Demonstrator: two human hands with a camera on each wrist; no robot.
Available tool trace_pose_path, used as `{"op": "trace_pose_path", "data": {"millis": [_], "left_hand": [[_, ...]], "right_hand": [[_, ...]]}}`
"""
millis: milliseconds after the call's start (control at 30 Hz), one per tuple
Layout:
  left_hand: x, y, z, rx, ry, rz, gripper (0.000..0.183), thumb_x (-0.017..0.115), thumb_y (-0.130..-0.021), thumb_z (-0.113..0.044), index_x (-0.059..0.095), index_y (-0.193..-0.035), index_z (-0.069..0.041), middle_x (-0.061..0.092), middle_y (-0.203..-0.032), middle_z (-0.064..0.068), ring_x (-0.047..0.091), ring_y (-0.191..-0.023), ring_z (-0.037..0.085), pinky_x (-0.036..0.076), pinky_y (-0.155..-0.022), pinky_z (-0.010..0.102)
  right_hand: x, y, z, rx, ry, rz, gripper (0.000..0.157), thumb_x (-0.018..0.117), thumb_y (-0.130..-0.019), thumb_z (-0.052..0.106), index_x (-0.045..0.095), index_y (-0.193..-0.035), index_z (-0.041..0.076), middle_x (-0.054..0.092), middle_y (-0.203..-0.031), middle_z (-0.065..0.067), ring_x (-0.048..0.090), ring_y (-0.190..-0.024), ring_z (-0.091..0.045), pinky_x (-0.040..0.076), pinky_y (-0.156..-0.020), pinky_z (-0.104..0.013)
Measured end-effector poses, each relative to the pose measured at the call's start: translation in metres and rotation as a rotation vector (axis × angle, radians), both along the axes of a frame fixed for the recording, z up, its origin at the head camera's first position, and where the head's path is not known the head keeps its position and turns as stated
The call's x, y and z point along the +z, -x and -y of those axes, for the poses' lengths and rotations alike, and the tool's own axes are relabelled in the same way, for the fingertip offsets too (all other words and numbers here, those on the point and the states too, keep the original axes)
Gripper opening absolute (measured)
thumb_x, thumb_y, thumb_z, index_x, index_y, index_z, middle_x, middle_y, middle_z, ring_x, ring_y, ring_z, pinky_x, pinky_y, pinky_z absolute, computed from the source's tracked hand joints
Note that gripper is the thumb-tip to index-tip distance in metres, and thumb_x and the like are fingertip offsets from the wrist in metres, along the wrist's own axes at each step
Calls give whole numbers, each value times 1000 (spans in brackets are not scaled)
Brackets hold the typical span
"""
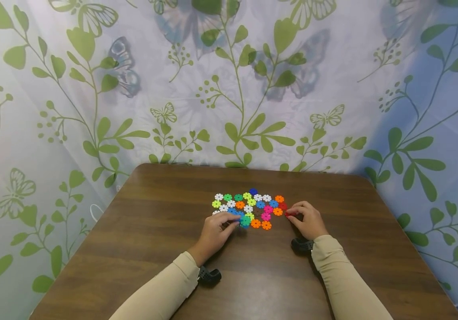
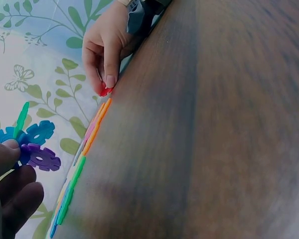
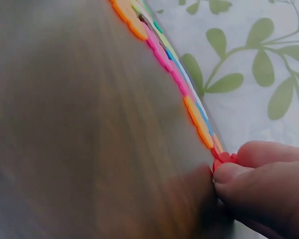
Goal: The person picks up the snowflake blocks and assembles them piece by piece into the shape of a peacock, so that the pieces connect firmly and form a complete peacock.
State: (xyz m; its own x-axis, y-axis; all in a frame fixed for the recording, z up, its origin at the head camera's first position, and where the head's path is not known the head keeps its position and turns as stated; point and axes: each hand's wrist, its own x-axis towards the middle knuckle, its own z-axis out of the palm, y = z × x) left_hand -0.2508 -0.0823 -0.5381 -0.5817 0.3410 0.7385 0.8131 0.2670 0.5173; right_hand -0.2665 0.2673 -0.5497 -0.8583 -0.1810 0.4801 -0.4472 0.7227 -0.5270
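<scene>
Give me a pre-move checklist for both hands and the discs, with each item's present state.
1. Right hand grips a red disc: ok, pinched between thumb and finger.
2. Left hand holds joined discs: ok, blue, purple and green show.
3. Orange disc nearest the right hand lies flat on the table: ok.
4. Head view unobstructed: not ok, left hand partly hides a white disc.
5. Held red disc locked to another: cannot tell, fingers cover it.

The discs mix red, orange, pink, blue, green and white, the table is wood-grained brown, the backdrop green-leaved.
</scene>
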Motion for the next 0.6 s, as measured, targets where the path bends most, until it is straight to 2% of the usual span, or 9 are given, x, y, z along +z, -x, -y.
{"op": "trace_pose_path", "data": {"millis": [133,300,400,533,600], "left_hand": [[0,-1,0,4,1,22,27,83,-87,7,79,-113,0,77,-109,3,72,-90,14,60,-74,26],[1,-1,-1,23,10,48,28,84,-88,4,78,-115,1,77,-110,4,72,-91,15,60,-75,26],[1,-1,-1,21,14,62,29,84,-87,5,78,-116,2,77,-110,5,72,-92,15,60,-75,26],[2,-1,0,14,17,80,27,84,-88,5,78,-114,3,77,-110,6,72,-94,15,60,-76,26],[2,-1,0,13,23,90,26,84,-89,3,78,-114,3,77,-110,7,72,-95,14,60,-78,26]], "right_hand": [[2,-3,8,27,30,-15,18,87,-85,-2,81,-101,3,66,-108,-8,65,-93,-27,56,-84,-50],[2,-3,17,49,66,-23,19,88,-86,1,81,-104,1,72,-113,-9,68,-100,-30,57,-86,-50],[4,-5,23,41,111,2,20,88,-87,4,82,-106,1,73,-115,-9,69,-104,-31,57,-89,-50],[10,-10,33,86,206,43,23,86,-88,1,80,-111,-2,72,-119,-13,68,-109,-35,56,-93,-36],[14,-12,40,134,270,65,24,84,-89,-2,79,-113,-4,71,-121,-17,67,-111,-37,55,-93,-27]]}}
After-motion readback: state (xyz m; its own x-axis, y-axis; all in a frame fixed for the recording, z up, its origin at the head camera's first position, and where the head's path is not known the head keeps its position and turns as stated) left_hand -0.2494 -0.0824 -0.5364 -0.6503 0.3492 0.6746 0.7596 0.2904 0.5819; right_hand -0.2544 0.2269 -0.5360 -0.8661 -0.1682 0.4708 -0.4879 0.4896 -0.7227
